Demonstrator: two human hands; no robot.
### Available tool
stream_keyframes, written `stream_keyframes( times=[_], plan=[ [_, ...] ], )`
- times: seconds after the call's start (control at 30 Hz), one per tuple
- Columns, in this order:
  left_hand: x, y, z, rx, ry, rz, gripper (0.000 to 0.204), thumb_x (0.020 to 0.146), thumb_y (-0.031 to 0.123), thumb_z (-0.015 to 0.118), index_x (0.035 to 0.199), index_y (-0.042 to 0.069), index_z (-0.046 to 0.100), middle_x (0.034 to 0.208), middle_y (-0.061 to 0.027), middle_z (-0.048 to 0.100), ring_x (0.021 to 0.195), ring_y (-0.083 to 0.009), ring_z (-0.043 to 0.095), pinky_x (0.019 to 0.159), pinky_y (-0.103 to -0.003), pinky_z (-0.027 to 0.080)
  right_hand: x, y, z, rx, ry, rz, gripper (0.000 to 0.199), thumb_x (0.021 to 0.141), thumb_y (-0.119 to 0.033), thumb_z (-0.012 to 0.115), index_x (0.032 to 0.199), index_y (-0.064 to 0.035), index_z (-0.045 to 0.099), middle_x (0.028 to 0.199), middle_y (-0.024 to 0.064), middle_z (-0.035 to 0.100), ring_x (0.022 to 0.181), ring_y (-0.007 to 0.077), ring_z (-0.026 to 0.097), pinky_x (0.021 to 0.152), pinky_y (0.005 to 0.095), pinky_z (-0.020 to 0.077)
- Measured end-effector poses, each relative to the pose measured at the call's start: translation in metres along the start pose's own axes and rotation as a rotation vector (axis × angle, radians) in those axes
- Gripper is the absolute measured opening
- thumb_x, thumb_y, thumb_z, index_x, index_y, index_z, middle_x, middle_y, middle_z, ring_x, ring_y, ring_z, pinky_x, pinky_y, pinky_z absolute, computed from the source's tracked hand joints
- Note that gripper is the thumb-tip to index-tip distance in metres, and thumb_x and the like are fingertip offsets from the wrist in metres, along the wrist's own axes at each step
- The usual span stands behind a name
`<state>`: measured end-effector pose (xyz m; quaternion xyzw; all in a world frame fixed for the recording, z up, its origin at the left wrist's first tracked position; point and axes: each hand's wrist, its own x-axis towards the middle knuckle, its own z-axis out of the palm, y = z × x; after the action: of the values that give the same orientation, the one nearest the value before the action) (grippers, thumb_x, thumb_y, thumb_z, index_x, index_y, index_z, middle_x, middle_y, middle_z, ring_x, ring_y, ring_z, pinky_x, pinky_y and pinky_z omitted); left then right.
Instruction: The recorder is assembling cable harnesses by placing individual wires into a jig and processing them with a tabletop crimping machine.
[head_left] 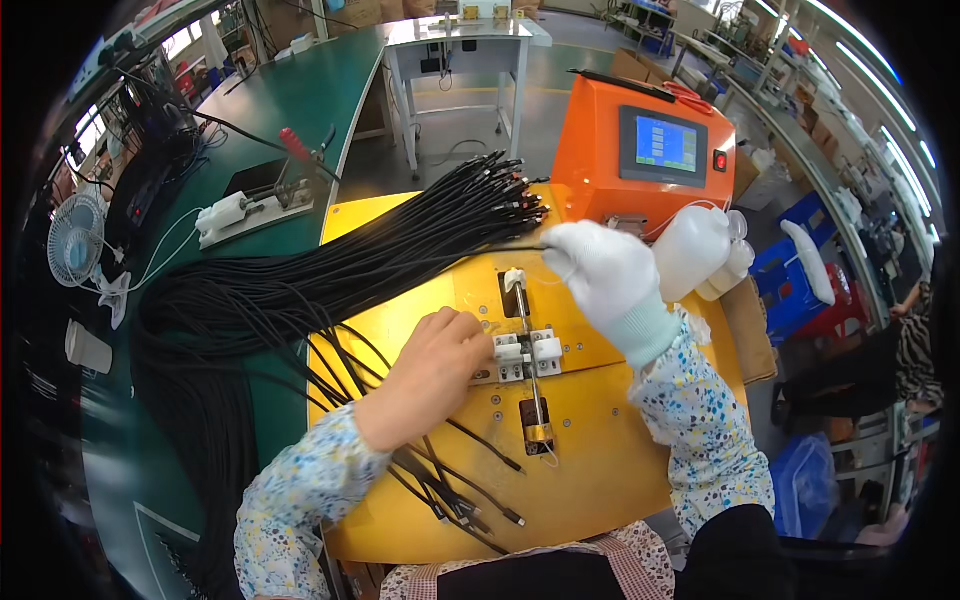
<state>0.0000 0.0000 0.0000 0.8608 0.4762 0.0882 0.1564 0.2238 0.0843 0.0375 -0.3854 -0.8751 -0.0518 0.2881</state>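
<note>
My right hand (pixel 605 275), in a white glove, is closed in a pinch on a black cable (pixel 515 248) beside the far bundle. My left hand (pixel 435 365) is bare, its fingers curled against the left side of a white clamp fixture (pixel 528 357); the fingertips are hidden, so what they hold, if anything, cannot be made out. A metal rod (pixel 533 390) runs through the fixture. The big bundle of black cables (pixel 400 240) lies across the yellow plate (pixel 590 465), its plug ends at the far side. Several loose cable ends (pixel 470 510) lie below my left wrist.
An orange machine (pixel 590 130) with a lit screen (pixel 661 147) stands at the back right, next to white plastic bottles (pixel 692 250). On the green table (pixel 270 100) to the left are a red-handled toggle clamp (pixel 295 145) and a small fan (pixel 78 240). A person's dark-clad leg (pixel 835 385) shows at right.
</note>
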Motion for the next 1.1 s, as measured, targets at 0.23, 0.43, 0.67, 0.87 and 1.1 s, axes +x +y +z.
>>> stream_keyframes(
  times=[0.23,0.43,0.67,0.87,1.1],
  plan=[
    [-0.003,0.041,-0.017,-0.579,0.254,-0.04,0.026,0.079,0.007,0.072,0.103,0.004,0.061,0.108,-0.0127,0.055,0.103,-0.028,0.057,0.091,-0.038,0.045,-0.042,-0.028,-0.011,0.661,-0.408,0.248,0.012,0.086,-0.009,0.066,0.096,-0.0028,0.067,0.075,0.0105,0.068,0.069,0.0141,0.065,0.066,0.028,0.0509],
    [0.012,0.028,0.015,-0.646,0.302,0.077,0.014,0.084,0.001,0.066,0.098,0.002,0.062,0.085,-0.0089,0.06,0.073,-0.0232,0.061,0.066,-0.032,0.049,-0.065,-0.025,0.009,1.012,-0.377,0.592,0.017,0.083,-0.014,0.07,0.093,-0.0014,0.068,0.079,0.0114,0.068,0.072,0.0224,0.066,0.068,0.0304,0.0514],
    [0.013,0.021,0.036,-0.597,0.417,0.01,0.013,0.086,-0.002,0.062,0.099,0.0,0.061,0.086,-0.0101,0.056,0.069,-0.0227,0.059,0.064,-0.029,0.049,-0.066,-0.018,0.014,0.709,-0.322,0.332,0.008,0.083,-0.01,0.066,0.088,-0.0043,0.065,0.082,0.0084,0.062,0.076,0.025,0.062,0.069,0.0345,0.0497],
    [0.01,0.025,0.042,-0.193,0.45,0.086,0.031,0.075,-0.007,0.063,0.105,0.001,0.062,0.087,-0.0099,0.053,0.074,-0.0242,0.059,0.065,-0.032,0.05,-0.067,-0.014,0.021,0.351,-0.213,0.084,0.006,0.08,-0.013,0.065,0.083,-0.0085,0.062,0.082,0.0092,0.06,0.081,0.0308,0.06,0.071,0.0393,0.049],
    [0.006,0.027,0.044,0.215,0.458,0.145,0.037,0.076,0.002,0.06,0.113,0.0,0.06,0.08,-0.0081,0.048,0.069,-0.0222,0.052,0.063,-0.033,0.045,-0.026,0.009,0.019,0.414,-0.165,0.109,0.009,0.079,-0.012,0.068,0.085,-0.0064,0.064,0.08,0.0109,0.062,0.079,0.0298,0.062,0.07,0.0379,0.0497]
  ],
)
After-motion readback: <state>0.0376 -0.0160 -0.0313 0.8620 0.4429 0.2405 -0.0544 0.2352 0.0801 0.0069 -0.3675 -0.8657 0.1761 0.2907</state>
